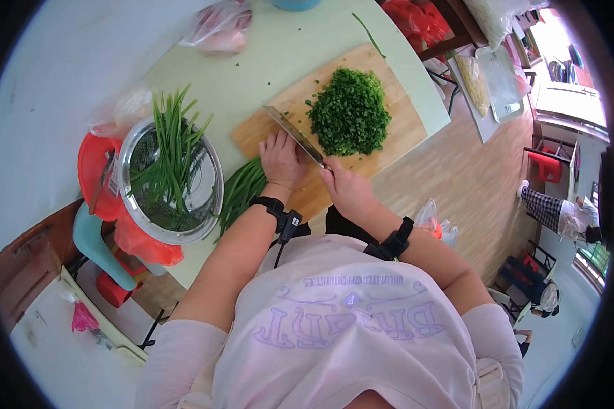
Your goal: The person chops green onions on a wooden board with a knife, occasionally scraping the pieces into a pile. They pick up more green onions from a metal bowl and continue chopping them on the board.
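Observation:
My right hand (pixel 346 185) grips the handle of a knife (pixel 294 133), whose blade lies across a wooden cutting board (pixel 402 129). My left hand (pixel 280 159) presses down on a bunch of long green chives (pixel 242 187) at the board's near left edge, just beside the blade. A large heap of finely chopped chives (pixel 350 112) sits on the board past the knife. Both wrists carry black bands.
A metal colander (pixel 208 170) holding more long chives (pixel 169 153) stands left of the board on a pale green table (pixel 266 61). A red basin (pixel 92 167) sits beside it. A plastic bag (pixel 218 28) lies at the far side. Other people are at the far right.

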`<state>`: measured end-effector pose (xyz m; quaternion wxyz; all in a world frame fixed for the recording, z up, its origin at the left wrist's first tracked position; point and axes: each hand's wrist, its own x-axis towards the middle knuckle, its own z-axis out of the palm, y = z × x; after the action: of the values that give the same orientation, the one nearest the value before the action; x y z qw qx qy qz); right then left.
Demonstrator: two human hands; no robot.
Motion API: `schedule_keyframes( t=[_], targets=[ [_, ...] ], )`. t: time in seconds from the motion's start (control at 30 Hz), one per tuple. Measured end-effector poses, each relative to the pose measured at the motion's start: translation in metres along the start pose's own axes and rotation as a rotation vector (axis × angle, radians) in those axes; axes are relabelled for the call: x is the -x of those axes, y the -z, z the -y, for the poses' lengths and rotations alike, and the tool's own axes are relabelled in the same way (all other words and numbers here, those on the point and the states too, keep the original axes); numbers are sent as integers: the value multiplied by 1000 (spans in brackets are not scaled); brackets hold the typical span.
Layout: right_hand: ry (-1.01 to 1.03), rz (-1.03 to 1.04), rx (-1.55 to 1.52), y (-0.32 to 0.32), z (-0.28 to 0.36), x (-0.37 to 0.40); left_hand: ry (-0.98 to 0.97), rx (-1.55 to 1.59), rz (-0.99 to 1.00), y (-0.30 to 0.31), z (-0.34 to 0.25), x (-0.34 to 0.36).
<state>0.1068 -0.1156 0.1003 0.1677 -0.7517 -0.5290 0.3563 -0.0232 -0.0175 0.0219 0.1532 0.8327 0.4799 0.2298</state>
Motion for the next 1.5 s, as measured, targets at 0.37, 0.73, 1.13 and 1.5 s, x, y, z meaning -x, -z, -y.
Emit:
schedule_keyframes(
  t=[0.37,0.73,1.13,1.5],
  targets=[
    [-27,25,-111,-7,-5,-17,-34,0,-51,-2,3,-1],
    [-193,135,-408,-3,-14,-47,-39,53,-82,-3,2,-1],
    [9,29,-66,-1,-9,2,-29,29,-20,-3,5,1],
    [-18,21,-89,-4,-1,-5,-34,-7,-49,-2,1,-1]
  ],
)
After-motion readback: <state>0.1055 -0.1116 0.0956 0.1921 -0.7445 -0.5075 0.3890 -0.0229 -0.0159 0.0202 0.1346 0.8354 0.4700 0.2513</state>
